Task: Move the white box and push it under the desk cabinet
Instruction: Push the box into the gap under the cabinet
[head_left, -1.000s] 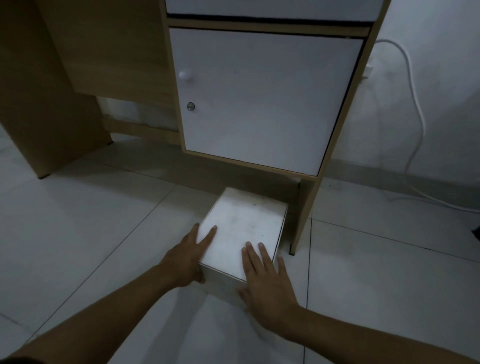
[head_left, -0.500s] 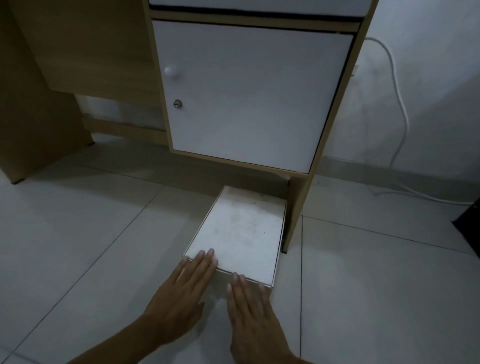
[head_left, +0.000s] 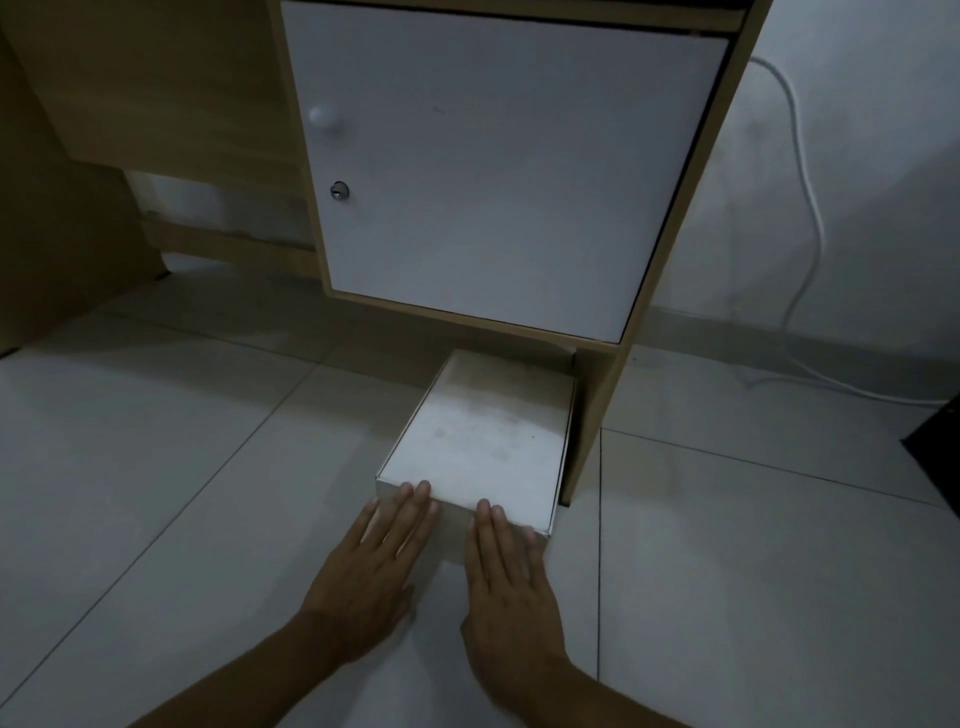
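Observation:
A flat white box (head_left: 485, 441) lies on the tiled floor with its far end under the desk cabinet (head_left: 498, 171), close beside the cabinet's right wooden leg (head_left: 592, 415). My left hand (head_left: 374, 571) is flat against the box's near side, fingertips at the top edge. My right hand (head_left: 506, 582) lies flat against the same side, just right of the left hand. Both hands have straight, extended fingers and grip nothing. The near half of the box sticks out in front of the cabinet.
The cabinet has a white door with a round knob (head_left: 324, 117) and a lock (head_left: 339, 191). A white cable (head_left: 810, 208) hangs down the wall at the right and trails on the floor. A wooden desk side panel (head_left: 62, 234) stands at the left.
My hands slid from the box's top and corners to its near side. The box has gone a little further under the cabinet, and the view has shifted closer.

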